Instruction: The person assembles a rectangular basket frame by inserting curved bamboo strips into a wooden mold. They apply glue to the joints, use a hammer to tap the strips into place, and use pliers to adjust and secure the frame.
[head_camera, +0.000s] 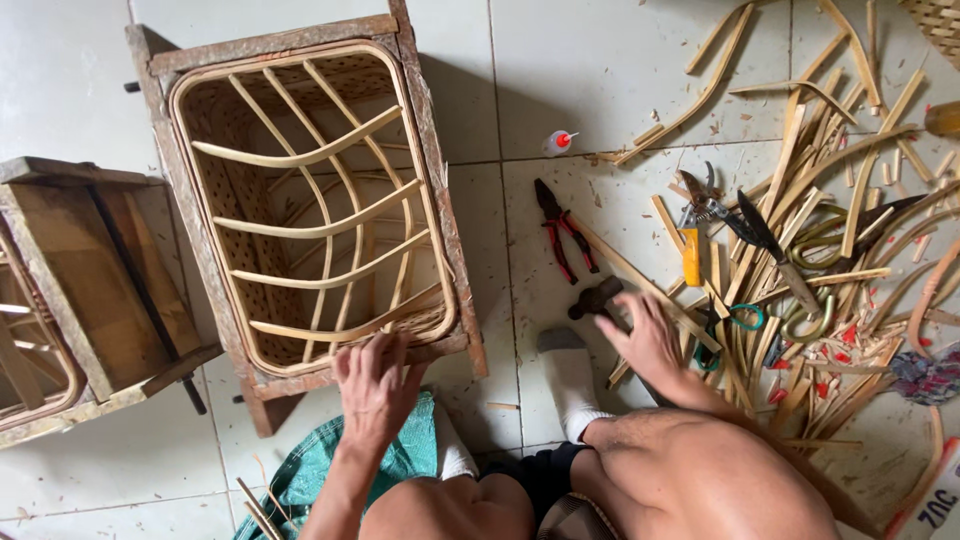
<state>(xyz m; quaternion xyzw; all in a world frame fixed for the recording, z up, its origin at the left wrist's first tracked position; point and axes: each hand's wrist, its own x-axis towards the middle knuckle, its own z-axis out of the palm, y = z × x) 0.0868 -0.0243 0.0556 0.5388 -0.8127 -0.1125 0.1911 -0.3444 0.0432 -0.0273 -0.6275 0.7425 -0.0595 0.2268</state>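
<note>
The left hand presses its fingers on the near rim of one rattan basket frame with four cross ribs, while the right hand closes on one hammer lying on the floor beside one pair of red pliers.

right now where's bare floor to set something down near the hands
Bare tile lies between the rattan frame and the red-handled pliers, and beyond the glue bottle. More lies at bottom left, below the wooden stool. Right of the right hand, cane strips and tools crowd the floor.
</note>
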